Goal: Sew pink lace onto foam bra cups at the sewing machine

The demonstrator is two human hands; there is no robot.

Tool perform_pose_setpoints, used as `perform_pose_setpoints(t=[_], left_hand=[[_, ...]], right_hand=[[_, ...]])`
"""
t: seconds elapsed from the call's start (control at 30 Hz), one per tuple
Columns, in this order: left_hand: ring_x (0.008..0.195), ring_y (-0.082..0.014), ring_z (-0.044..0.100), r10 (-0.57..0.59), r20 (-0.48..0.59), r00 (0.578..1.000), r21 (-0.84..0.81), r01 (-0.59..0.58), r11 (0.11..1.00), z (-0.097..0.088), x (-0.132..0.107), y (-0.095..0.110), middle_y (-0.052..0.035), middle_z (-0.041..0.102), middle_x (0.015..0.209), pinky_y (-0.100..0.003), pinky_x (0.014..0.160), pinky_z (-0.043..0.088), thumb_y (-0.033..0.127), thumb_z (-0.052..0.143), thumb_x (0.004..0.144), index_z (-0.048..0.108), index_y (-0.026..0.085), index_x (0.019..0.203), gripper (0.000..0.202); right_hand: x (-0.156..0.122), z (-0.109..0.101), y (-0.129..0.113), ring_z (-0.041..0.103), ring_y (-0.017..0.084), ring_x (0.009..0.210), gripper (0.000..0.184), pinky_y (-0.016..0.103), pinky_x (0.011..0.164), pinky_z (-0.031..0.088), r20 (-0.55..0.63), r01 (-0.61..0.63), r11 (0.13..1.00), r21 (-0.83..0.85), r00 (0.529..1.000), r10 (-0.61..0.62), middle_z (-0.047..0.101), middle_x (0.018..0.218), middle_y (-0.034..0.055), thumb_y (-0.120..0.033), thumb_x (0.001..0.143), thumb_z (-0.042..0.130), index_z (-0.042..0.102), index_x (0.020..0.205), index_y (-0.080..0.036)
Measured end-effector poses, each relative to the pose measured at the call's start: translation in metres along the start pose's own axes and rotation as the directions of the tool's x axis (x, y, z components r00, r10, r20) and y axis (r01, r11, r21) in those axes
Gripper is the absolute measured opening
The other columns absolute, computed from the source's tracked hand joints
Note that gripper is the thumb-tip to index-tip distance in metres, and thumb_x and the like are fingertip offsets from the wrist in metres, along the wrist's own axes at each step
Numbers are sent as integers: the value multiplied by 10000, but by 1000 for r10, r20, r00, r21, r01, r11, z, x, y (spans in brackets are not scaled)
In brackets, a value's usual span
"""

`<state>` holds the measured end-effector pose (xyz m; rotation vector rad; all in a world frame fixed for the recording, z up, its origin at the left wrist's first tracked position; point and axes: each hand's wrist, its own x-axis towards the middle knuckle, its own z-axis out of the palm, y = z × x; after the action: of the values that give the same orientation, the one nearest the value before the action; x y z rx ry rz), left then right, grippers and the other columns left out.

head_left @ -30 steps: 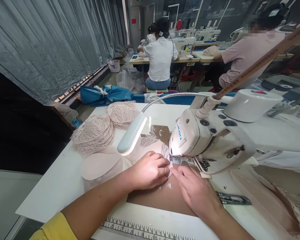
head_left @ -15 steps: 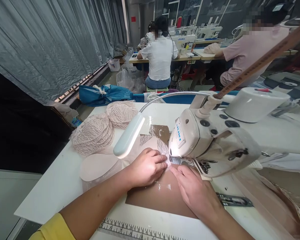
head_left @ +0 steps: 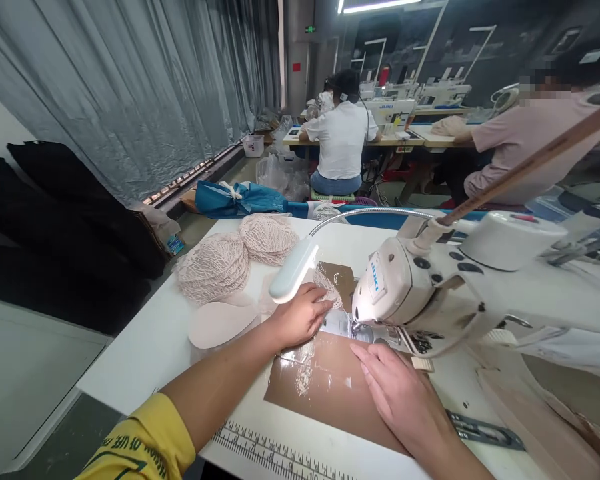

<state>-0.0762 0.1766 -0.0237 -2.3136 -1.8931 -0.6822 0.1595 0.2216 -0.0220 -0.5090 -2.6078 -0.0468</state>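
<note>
left hand gripping lace piece, right hand flat on table

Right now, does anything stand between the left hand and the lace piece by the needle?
Nothing visible does. The left hand lies against the lace piece, left of the sewing machine. The lamp head hangs just above the hand, not between them.

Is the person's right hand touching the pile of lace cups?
No, the right hand lies flat on the brown sheet, apart from the lace cups.
</note>
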Motion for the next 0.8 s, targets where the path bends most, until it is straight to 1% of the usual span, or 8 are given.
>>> perform_pose_setpoints(t=[0.13,0.27,0.37,0.43,0.53,0.63,0.7,0.8], left_hand=[[1103,-262,540,-71,20,997,63,70,996,-12,-1,2,-98,612,1191,-436,918,449,203,523,865,660,205,1108,278],[1015,-272,564,-173,75,982,164,159,974,-60,-14,12,-103,635,1059,-428,873,455,348,580,849,658,166,1033,270],[950,-268,569,-314,26,949,250,297,921,-98,-50,13,-93,642,926,-438,865,448,420,565,866,662,154,969,301],[1002,-284,552,-404,-1,915,296,386,873,-110,-88,12,-107,634,1002,-467,891,439,443,568,864,655,152,975,323],[1096,-299,524,-542,4,840,261,523,812,-108,-153,20,-122,582,1193,-463,894,460,427,577,857,612,171,1118,367],[1235,-315,427,-550,-31,835,200,544,815,-93,-192,51,-124,501,1331,-503,999,395,426,545,883,538,204,1245,425],[1243,-313,410,-476,8,879,116,472,874,-82,-194,79,-120,497,1337,-501,1028,368,426,572,866,531,208,1236,432],[1163,-280,458,-316,143,938,-55,326,944,-71,-164,112,-95,532,1274,-457,1040,358,405,620,816,540,199,1171,419]], right_hand=[[-1,2,3,566,118,541,343,244,547,456,4,31,1000,0,1000,-31,623,740,25,-150,933,346,656,1079,-147],[-5,6,9,573,117,534,330,248,553,463,-15,65,998,13,998,-65,625,764,26,-176,938,343,634,1093,-170],[-8,10,12,606,127,565,300,251,540,462,-52,97,994,42,994,-95,627,779,31,-203,942,356,632,1053,-171],[-11,13,14,620,133,589,294,255,554,470,-61,84,994,67,995,-80,632,789,33,-220,944,357,630,1047,-185],[-14,17,16,628,147,623,297,273,585,482,-53,60,993,99,997,-55,632,797,34,-245,946,360,630,1061,-197],[-13,17,15,633,156,647,307,287,598,486,-38,58,993,107,998,-54,633,800,35,-253,945,362,638,1064,-189],[-11,14,12,639,157,660,313,289,599,489,-22,39,993,112,999,-36,642,801,32,-257,946,361,648,1052,-191],[-8,4,6,663,161,760,292,282,647,509,4,-29,985,171,1000,28,675,881,29,-282,949,387,646,1060,-209]])
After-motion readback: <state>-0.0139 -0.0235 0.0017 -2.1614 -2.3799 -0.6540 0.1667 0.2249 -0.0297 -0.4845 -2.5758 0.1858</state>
